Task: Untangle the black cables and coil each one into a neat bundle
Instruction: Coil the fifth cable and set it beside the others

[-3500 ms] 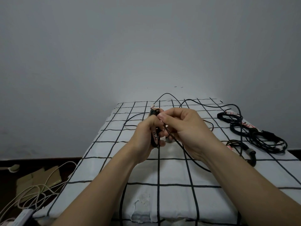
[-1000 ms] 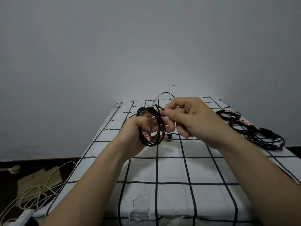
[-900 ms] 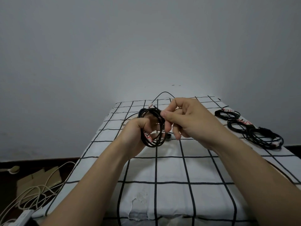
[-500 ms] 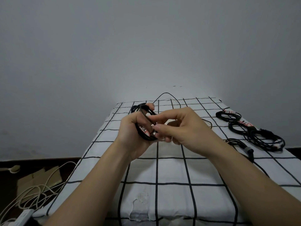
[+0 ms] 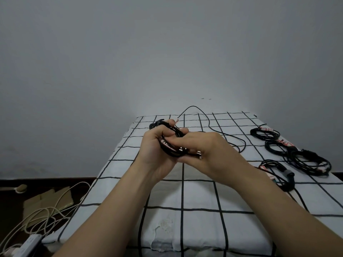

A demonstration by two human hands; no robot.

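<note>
Since 0.5 s ago the right hand [image 5: 209, 151] moves lower, across the coil [image 5: 173, 153], and pinches its strands; the left hand [image 5: 157, 145] grips it above the checked cloth [image 5: 200, 191]. Several bundles [image 5: 308, 162] lie finished at right; approx. one loose tail [image 5: 209, 125] remains to wind.

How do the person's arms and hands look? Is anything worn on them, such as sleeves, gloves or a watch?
Both arms are bare: no sleeve shows on the left forearm or the right forearm. The left hand and the right hand wear no gloves. No watch, bracelet or ring is visible on the parts that show.
</note>
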